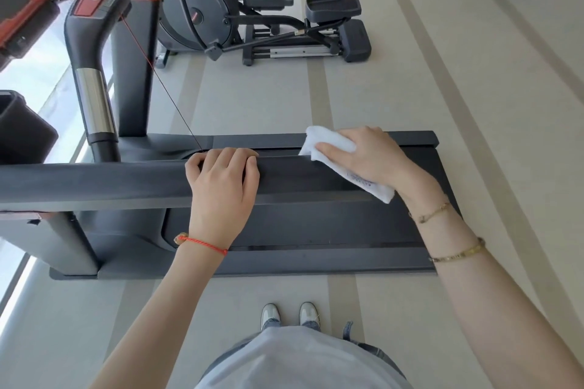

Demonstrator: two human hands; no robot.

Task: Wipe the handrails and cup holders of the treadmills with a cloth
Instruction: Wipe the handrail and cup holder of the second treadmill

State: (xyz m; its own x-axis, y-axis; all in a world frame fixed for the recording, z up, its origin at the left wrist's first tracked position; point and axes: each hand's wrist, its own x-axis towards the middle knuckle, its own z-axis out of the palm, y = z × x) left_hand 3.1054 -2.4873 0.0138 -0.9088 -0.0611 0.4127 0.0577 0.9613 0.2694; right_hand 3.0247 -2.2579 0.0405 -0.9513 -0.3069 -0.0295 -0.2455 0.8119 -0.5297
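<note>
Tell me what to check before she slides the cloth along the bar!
1. White cloth lies between the right hand and the near handrail: ok.
2. Right-hand fingers lie flat on the cloth: ok.
3. Left hand grips the rail to steady it: ok.
4. Rail between the two hands is bare, nothing in the way: ok.
5. Red safety cord hangs clear of the cloth: ok.
6. Cloth is damp or clean enough: cannot tell.
</note>
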